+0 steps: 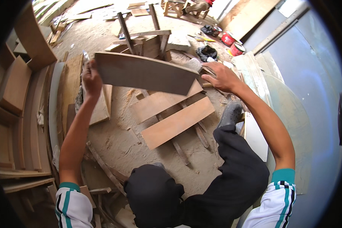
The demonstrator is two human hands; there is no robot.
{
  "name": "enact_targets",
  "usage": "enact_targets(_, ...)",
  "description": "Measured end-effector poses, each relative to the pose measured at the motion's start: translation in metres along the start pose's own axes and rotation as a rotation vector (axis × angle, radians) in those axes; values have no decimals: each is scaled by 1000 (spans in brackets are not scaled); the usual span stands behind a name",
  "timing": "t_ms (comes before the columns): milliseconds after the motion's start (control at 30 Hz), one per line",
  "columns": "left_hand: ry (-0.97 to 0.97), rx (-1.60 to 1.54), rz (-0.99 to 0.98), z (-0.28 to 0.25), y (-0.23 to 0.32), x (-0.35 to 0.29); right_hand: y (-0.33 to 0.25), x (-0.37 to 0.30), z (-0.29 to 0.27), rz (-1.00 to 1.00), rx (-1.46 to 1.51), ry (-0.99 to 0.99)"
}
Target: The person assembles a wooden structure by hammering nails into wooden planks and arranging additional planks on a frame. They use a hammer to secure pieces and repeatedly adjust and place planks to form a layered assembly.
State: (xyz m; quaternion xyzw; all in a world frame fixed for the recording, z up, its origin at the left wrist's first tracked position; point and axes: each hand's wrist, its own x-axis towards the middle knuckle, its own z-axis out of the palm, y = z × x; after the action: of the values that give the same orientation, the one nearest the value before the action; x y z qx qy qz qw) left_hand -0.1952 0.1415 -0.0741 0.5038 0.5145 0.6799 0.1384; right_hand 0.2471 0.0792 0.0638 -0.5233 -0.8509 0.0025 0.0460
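Observation:
A wooden board (140,74), its broad dark face toward me and its long edge upward, is raised above the floor. My left hand (91,79) grips its left end. Just past the board's right end is my right hand (221,77), its fingers curled round something thin and greyish that is too blurred to name. Below lie two light plywood boards: one (178,122) fully in sight, the other (155,107) partly behind the raised board. Both rest across narrow wooden sticks (180,152) on the dusty floor.
At the left stands a wooden cabinet frame (17,87) with panels beside it. A wooden stand (152,41) is just beyond the raised board. Red cans (236,48) and a black plastic bag (206,53) lie far right. My shoe (230,114) is close to the boards.

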Motion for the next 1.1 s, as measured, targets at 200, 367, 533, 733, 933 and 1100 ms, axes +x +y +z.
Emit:
enact_targets(200,-324,-206,71,96,63,-44,-17,-6,-20,-21,127,32)
enact_targets(367,-517,-285,-5,135,103,-73,-24,-16,-5,94,272,-248)
enact_targets(533,-719,-212,3,164,117,-92,-8,-37,30,139,375,-317)
enact_targets(733,-1059,36,-242,198,112,-97,39,-64,84,258,821,-386)
enact_targets(933,-1131,373,-251,204,76,-102,125,-78,122,659,962,-13)
enact_targets(1100,-1448,948,28,158,47,-142,128,-91,136,852,1250,182)
